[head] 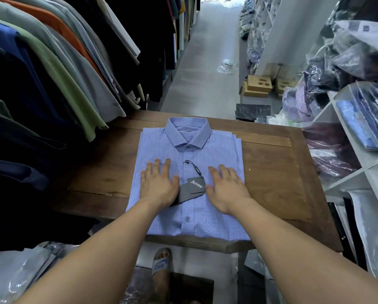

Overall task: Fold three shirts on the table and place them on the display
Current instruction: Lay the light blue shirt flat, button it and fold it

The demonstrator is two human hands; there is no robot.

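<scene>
A folded light-blue checked shirt (pixel 190 150) lies collar-away on the wooden table (pixel 271 172); more folded layers show under its right edge. A grey hang tag (pixel 195 185) on a black cord sits on its front. My left hand (pixel 158 185) lies flat on the shirt's left half, fingers straight, partly covering a second grey tag. On the right half, my right hand (pixel 226 187) presses flat with spread fingers.
Hanging shirts on a rack (pixel 52 73) crowd the left side. White shelves (pixel 359 139) with bagged folded shirts stand at the right. Cardboard boxes (pixel 259 85) and a plastic bag (pixel 226 65) lie along the aisle beyond the table. My sandalled foot (pixel 161 264) is below the table's front edge.
</scene>
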